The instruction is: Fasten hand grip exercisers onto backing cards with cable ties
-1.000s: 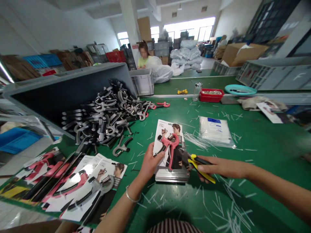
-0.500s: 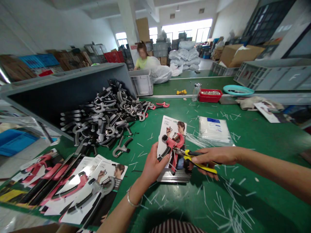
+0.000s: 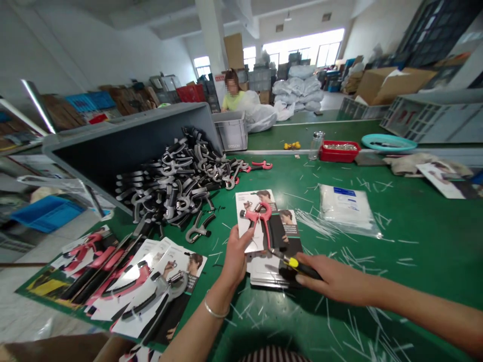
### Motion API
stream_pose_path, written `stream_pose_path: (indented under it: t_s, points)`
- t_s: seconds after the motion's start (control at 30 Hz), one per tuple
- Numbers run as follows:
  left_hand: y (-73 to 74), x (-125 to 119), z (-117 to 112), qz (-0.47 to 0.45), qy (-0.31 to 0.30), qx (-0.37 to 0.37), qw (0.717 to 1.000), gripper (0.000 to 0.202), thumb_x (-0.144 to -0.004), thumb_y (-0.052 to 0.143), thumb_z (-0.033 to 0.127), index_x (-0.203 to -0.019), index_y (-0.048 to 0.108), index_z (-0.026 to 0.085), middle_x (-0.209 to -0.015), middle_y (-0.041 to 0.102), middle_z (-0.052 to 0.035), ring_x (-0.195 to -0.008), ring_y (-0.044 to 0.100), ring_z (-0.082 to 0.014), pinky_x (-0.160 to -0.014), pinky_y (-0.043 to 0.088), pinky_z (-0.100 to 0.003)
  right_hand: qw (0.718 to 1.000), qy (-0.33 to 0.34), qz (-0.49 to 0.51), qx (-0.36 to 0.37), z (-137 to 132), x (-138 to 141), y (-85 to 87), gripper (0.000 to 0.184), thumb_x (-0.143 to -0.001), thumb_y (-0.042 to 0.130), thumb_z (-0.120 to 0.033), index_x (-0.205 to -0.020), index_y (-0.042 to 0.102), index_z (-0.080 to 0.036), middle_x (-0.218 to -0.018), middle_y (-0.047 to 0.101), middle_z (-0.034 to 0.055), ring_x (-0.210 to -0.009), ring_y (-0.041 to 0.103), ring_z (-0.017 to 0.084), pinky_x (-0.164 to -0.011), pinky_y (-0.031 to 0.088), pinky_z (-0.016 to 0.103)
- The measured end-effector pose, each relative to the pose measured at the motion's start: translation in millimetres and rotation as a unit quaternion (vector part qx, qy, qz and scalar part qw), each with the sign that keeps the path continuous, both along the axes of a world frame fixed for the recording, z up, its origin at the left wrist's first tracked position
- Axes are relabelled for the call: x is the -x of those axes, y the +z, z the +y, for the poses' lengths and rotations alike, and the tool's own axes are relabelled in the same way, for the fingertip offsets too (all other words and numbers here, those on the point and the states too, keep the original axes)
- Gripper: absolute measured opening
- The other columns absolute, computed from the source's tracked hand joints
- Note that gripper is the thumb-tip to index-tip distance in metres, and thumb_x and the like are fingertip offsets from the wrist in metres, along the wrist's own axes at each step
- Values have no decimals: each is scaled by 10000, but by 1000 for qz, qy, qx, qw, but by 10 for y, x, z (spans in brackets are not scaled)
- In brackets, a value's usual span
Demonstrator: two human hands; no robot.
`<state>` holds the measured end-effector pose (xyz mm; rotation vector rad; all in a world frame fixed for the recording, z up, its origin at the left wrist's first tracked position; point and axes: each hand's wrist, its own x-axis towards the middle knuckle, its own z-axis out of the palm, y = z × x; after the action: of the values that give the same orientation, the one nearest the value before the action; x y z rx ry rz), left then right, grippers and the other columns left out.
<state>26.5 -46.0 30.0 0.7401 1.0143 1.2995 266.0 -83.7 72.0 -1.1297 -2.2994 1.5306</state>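
My left hand (image 3: 234, 255) grips the lower left edge of a printed card (image 3: 252, 217) with a pink hand gripper (image 3: 259, 220) fastened to it, held just above a stack of blank cards (image 3: 269, 269). My right hand (image 3: 327, 279) is closed on yellow-and-black cutters (image 3: 298, 266), whose tip points at the lower end of the pink gripper's handle. A pile of black and grey hand grippers (image 3: 177, 178) lies to the upper left, spilling from a tipped grey bin (image 3: 128, 141).
Finished carded grippers (image 3: 124, 281) are fanned out at the lower left. A clear bag of white ties (image 3: 347, 208) lies right of the card, with cut tie ends scattered over the green table (image 3: 415, 236). A red tray (image 3: 338, 150) and a jar stand behind; a person sits far back.
My left hand has lifted and tilted the carded gripper to the left. My right hand with the cutters dropped lower and now points up at the handle's bottom.
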Motion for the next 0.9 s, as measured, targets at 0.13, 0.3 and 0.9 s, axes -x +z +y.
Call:
stream_pose_path:
  t_s: [0.13, 0.3, 0.9]
  points:
    - [151, -117, -86, -77, 27, -32, 996, 444, -840, 668, 398, -1215, 502, 228, -1189, 665, -60, -916, 677, -184, -755, 565, -320, 875, -23, 281, 394, -233, 194, -171, 462, -955, 463, -474, -1329, 413, -206, -1212, 630, 173, -1029, 664, 265, -772, 532, 387]
    - [235, -264, -196, -90, 3, -20, 996, 431, -863, 642, 415, -1235, 499, 250, -1207, 662, -51, -950, 682, -198, -781, 570, -332, 777, -8, 396, 490, -313, 480, -296, 573, -878, 552, -526, -1322, 466, -174, -1116, 669, 175, -979, 687, 294, -777, 529, 414]
    - [147, 295, -188, 54, 104, -48, 992, 490, -735, 759, 437, -1124, 644, 163, -1016, 722, -75, -815, 671, -186, -733, 523, -288, 995, 11, 95, -22, -644, 444, -488, 291, -843, 632, -502, -1054, 699, -312, -1015, 734, 85, -955, 683, 315, -835, 563, 429]
